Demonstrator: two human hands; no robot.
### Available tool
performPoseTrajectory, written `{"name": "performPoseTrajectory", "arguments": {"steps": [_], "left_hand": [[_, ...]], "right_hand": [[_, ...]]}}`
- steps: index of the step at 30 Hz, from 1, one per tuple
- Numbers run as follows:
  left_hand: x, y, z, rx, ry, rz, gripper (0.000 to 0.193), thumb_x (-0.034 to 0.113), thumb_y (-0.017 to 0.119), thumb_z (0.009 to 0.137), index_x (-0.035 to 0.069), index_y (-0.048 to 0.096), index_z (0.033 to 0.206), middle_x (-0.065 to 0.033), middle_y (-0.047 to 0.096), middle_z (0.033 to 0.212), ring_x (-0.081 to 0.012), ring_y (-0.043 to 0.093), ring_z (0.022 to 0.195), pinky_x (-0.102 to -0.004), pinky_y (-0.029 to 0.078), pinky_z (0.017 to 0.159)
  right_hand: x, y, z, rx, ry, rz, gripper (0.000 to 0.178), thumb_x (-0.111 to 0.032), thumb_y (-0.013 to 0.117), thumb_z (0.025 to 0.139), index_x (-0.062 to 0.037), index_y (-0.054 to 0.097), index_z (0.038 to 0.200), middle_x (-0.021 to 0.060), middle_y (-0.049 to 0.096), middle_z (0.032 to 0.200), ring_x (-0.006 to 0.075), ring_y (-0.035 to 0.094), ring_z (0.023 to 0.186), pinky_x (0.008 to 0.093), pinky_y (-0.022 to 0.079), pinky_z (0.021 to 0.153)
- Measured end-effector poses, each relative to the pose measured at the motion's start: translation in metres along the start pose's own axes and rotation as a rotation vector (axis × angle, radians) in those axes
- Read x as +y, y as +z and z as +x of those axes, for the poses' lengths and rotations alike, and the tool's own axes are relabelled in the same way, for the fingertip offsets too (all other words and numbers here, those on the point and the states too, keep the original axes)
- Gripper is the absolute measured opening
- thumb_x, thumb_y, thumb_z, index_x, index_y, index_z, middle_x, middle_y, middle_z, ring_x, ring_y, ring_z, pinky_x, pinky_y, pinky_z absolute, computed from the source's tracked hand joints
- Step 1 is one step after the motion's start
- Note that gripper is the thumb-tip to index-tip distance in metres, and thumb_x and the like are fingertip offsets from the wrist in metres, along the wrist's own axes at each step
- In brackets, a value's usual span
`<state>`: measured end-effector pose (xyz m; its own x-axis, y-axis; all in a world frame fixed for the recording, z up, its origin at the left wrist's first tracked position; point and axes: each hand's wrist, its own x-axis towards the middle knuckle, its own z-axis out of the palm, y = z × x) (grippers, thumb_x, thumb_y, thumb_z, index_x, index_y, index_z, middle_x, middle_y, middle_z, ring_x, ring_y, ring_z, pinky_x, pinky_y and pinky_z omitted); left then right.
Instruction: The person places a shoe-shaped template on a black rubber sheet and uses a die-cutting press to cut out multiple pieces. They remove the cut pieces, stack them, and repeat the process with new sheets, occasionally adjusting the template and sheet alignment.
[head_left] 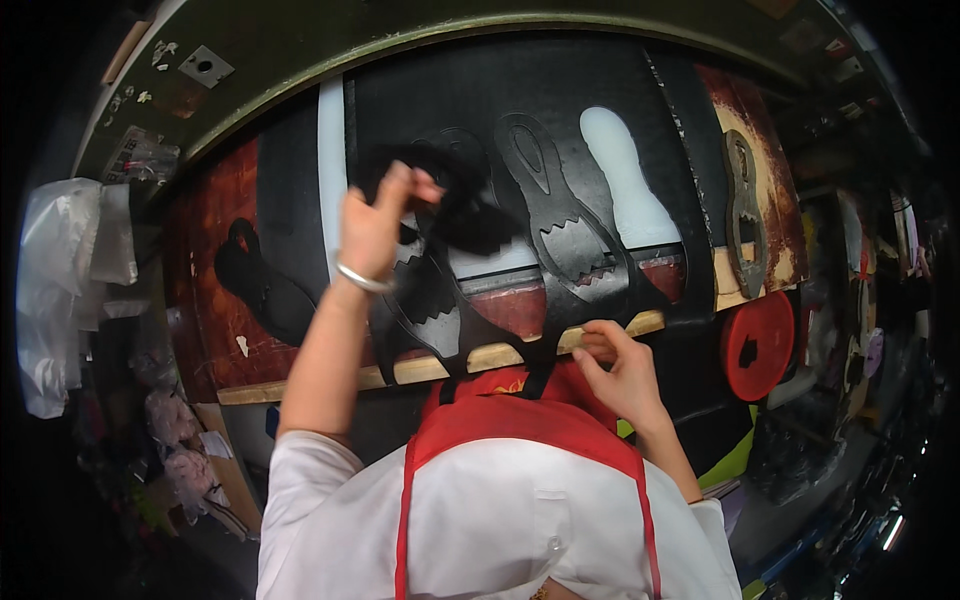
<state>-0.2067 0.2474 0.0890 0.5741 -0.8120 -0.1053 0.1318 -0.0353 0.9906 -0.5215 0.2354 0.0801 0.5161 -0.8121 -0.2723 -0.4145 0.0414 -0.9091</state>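
Observation:
My left hand (385, 215) is raised over the table, closed on a black sole-shaped piece (475, 225) that is smeared by motion. Beneath it lies a black sheet (420, 90) with several shoe-sole outlines cut into it. Through some of the cut-outs a white surface (620, 175) and a reddish board (505, 310) show. My right hand (625, 365) hovers at the table's front edge, fingers bent and thumb apart, with nothing visible between them. A cut sole (537, 160) with a zigzag edge still sits in the sheet.
Black cut soles (262, 285) lie at the table's left. A sole-shaped cutting die (743, 215) stands on the right over a worn board (785, 255). Beside the table's right corner is a round red container (760, 345). A dark green machine beam (560, 22) spans the back. Clear plastic bags (70, 270) hang left.

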Motion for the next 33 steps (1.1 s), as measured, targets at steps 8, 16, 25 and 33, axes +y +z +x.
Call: {"name": "performPoseTrajectory", "arguments": {"steps": [8,16,25,33], "left_hand": [[0.136,-0.051,0.046,0.136,0.574,0.088,0.041,0.027,0.057,0.097,-0.003,0.057,0.070,-0.0176,0.068,0.093,-0.0184,0.067,0.065,-0.0315,0.058,0.061],[0.014,-0.062,-0.027,-0.451,0.905,1.067,0.041,-0.002,0.068,0.059,0.004,0.063,0.099,-0.0092,0.056,0.073,-0.0269,0.058,0.064,-0.0354,0.051,0.058],[-0.083,-0.081,-0.086,-0.586,0.663,0.831,0.082,0.032,0.086,0.056,-0.002,0.054,0.124,-0.0178,0.052,0.111,-0.0388,0.052,0.107,-0.0510,0.043,0.100],[-0.076,-0.073,-0.078,-0.032,-0.253,0.183,0.038,0.027,0.046,0.100,-0.008,0.063,0.099,-0.0183,0.068,0.090,-0.0281,0.068,0.093,-0.0431,0.053,0.093]], "right_hand": [[-0.003,0.073,0.049,-0.175,-0.480,-0.101,0.020,-0.015,0.073,0.080,-0.0005,0.064,0.090,0.0096,0.066,0.080,0.0188,0.064,0.070,0.0300,0.051,0.067],[0.027,0.106,0.105,-0.812,0.239,0.382,0.017,-0.017,0.074,0.080,-0.0007,0.069,0.076,-0.0006,0.063,0.073,0.0059,0.054,0.068,0.0218,0.042,0.061],[0.028,0.112,0.118,-0.921,0.271,1.000,0.011,-0.009,0.056,0.073,-0.0011,0.058,0.066,0.0192,0.068,0.084,0.0272,0.066,0.084,0.0333,0.050,0.082],[-0.012,0.088,0.090,-0.199,-0.124,-0.018,0.012,-0.003,0.067,0.078,0.0010,0.058,0.070,0.0111,0.068,0.081,0.0199,0.066,0.070,0.0301,0.052,0.067]]}}
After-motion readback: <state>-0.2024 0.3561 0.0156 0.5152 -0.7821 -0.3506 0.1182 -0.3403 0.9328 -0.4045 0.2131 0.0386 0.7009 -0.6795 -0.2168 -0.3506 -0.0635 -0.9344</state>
